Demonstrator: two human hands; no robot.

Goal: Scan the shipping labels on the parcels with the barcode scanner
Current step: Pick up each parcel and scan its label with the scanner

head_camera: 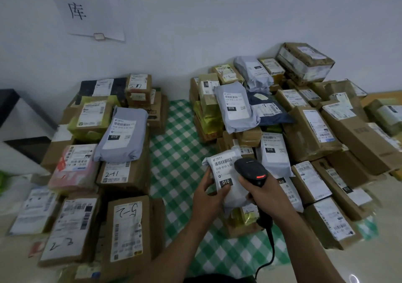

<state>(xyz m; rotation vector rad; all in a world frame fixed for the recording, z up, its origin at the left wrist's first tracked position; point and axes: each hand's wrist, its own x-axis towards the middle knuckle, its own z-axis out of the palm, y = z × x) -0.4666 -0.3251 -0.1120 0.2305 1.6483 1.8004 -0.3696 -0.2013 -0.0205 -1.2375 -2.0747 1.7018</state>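
1. Left hand [207, 193] is wrapped round the lower end of a white mailer bag [233, 197], thumb pressed over the front by the black "010" block, so it's clamped on that parcel.
2. Right hand [265, 193] has its fingers curled tight round the handle of the black barcode scanner [250, 168]. A red light is lit on the scanner's head.
3. From the head cam, the mailer's shipping label [224, 169] faces up at me, barcode strip at the top. The scanner head sits just beside it and covers its right edge.
4. All of that is held above the right edge of the green checked cloth [176, 152].
5. Left of the cloth: stacked boxes and bags, including a grey mailer [124, 134] and a brown box with "5-2" written on it [128, 228].
6. Right of the cloth: a bigger heap of parcels [315, 128], labels mostly up.
7. The scanner's cable [270, 245] drops from the handle across the cloth's near end.
8. Past the cloth's far end, a paper sign [87, 6] with big handwritten characters hangs on the wall.
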